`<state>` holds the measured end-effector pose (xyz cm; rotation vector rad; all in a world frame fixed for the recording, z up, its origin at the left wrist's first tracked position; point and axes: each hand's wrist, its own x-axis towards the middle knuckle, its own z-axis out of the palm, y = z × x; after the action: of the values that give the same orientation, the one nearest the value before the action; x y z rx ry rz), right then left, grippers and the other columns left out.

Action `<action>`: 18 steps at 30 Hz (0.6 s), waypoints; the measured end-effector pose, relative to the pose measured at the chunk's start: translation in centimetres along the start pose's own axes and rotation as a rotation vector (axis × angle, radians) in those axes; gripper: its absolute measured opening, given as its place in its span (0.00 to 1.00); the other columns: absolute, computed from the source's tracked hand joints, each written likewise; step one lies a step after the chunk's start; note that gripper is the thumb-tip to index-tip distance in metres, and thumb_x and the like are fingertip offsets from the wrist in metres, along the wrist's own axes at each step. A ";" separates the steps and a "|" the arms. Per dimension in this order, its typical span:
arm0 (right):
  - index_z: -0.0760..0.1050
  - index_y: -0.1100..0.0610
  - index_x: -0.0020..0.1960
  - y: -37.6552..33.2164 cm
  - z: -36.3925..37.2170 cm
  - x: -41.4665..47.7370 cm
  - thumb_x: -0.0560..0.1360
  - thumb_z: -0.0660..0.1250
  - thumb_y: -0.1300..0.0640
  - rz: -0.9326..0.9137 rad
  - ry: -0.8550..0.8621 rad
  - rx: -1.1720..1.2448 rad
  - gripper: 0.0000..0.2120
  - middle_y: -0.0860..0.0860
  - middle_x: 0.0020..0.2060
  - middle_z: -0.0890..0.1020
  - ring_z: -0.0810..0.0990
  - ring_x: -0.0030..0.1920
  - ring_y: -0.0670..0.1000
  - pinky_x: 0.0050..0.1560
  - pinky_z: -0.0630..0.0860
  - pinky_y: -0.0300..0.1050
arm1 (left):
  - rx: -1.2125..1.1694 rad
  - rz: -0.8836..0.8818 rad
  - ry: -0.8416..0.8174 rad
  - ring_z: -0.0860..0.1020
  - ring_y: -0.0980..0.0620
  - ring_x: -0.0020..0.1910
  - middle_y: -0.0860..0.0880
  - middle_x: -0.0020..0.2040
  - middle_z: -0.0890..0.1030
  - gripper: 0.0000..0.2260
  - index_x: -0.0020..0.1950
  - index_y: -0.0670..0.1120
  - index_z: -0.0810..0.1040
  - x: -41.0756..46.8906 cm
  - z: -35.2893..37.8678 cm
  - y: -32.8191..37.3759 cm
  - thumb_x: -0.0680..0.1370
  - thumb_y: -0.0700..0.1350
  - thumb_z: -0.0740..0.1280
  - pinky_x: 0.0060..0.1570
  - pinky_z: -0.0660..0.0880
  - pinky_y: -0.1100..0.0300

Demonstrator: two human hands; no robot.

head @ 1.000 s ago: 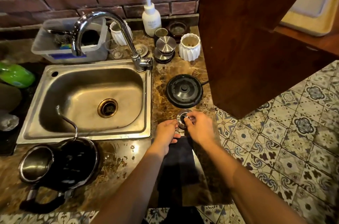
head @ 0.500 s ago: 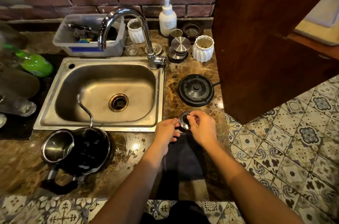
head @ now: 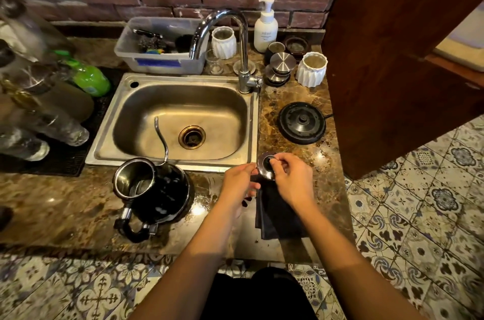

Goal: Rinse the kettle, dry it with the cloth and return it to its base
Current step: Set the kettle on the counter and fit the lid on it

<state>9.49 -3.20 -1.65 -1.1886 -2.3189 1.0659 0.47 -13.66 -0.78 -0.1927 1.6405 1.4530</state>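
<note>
Nearest the body, a dark folded cloth (head: 277, 212) draped over the front edge of the mottled brown marble counter (head: 65, 204), just right of the steel sink's (head: 180, 120) front corner. Above it, both hands raised together: right hand (head: 290, 178) pinching the black knob of a small round polished-metal lid (head: 265, 164), left hand (head: 239, 183) closed against the lid's rim from the other side, possibly with a fold of cloth, though hard to tell. Lid tilted on edge, clear of the counter.

Left of the hands, just in front of the sink: the glossy black gooseneck kettle (head: 154, 194), lying tipped with its open steel mouth facing left, thin spout (head: 161, 139) arching over the basin, looped handle toward the counter edge. Wet droplets and sheen on stone around it.

Right of the sink, well apart from the kettle: round black ribbed plastic power base (head: 301, 122), bare.

Risks: smooth damp lid slipping from a two-finger pinch and clattering onto stone; rounded kettle rolling toward the edge; leftover moisture carried onto the electrical base if drying is skimped.
</note>
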 end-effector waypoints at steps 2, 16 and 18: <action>0.83 0.55 0.52 -1.1 0.2 -0.6 0.79 0.68 0.53 -0.005 0.001 0.005 0.08 0.49 0.43 0.85 0.81 0.41 0.48 0.46 0.74 0.41 | -0.017 0.014 -0.004 0.77 0.52 0.30 0.47 0.43 0.83 0.09 0.54 0.45 0.83 -1.0 -0.8 0.4 0.81 0.44 0.64 0.27 0.70 0.63; 0.83 0.53 0.51 -7.6 2.2 -4.3 0.79 0.68 0.52 -0.036 0.031 0.072 0.07 0.50 0.42 0.84 0.80 0.41 0.48 0.49 0.78 0.48 | -0.085 0.134 0.002 0.79 0.52 0.34 0.49 0.50 0.85 0.09 0.56 0.48 0.83 -5.8 -7.6 1.6 0.80 0.48 0.66 0.31 0.71 0.61; 0.83 0.52 0.52 -8.6 2.5 -4.7 0.79 0.68 0.52 -0.048 0.027 0.083 0.07 0.48 0.42 0.84 0.80 0.42 0.47 0.50 0.79 0.48 | -0.096 0.147 0.006 0.79 0.52 0.35 0.52 0.45 0.86 0.08 0.54 0.49 0.84 -6.5 -8.6 2.2 0.81 0.47 0.66 0.31 0.71 0.61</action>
<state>6.09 -11.32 3.26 -1.1048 -2.2479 1.1108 -1.55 -23.14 4.40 -0.1323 1.6189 1.6451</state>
